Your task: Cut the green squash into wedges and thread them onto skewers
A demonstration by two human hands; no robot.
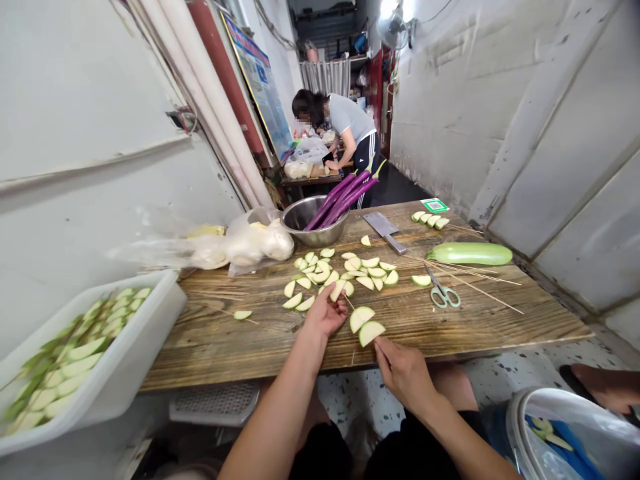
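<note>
The table (225,357) is grained wood, the bowl (323,238) shiny metal

A white wall (65,100) is standing past the left edge of the wooden tabletop (200,363), and pale pipes (209,100) are running down beyond its far left corner. Along the right side, a stained wall (460,120) is carrying a fan (393,30) near a bright light (390,7). Speckled floor (550,363) is showing below the near edge, while a grey curtain (325,78) is hanging well behind the far edge.

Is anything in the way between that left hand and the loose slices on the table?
Nothing visible: the left hand is right beside the loose slices. The scissors and cleaver lie off to the right.
</note>
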